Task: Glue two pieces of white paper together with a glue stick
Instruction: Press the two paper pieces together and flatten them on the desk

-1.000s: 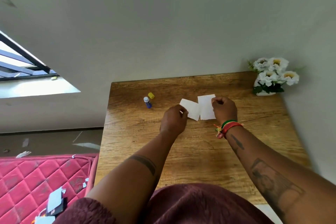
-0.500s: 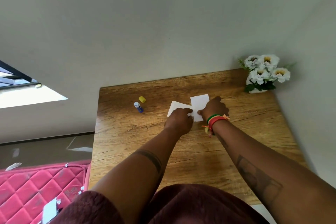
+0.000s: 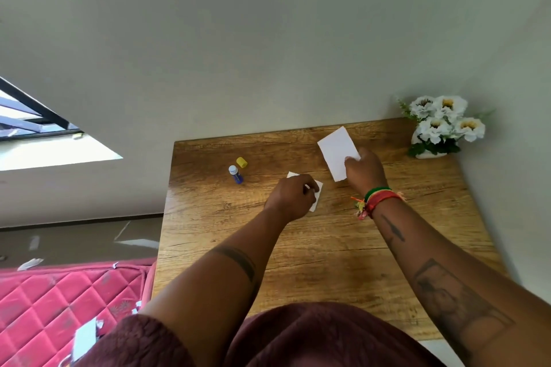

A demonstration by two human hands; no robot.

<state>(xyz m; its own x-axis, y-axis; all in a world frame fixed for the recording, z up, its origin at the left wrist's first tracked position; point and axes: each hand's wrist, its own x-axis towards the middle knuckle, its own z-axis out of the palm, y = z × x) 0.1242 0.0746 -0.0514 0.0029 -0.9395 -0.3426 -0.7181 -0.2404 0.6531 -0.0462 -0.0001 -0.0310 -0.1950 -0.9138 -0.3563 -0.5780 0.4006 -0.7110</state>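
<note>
My right hand pinches one white paper by its near edge and holds it tilted up off the wooden table. The second white paper lies flat on the table, mostly hidden under my left hand, whose fingers press or grip it. The glue stick, blue with a white tip, lies uncapped to the left of my left hand. Its yellow cap sits just behind it.
A white vase of white flowers stands at the table's far right corner against the wall. A pink quilted mattress with paper scraps lies on the floor to the left of the table.
My right hand has lifted its paper off the table, up and to the right, away from the other sheet. My left hand stays on the second paper.
</note>
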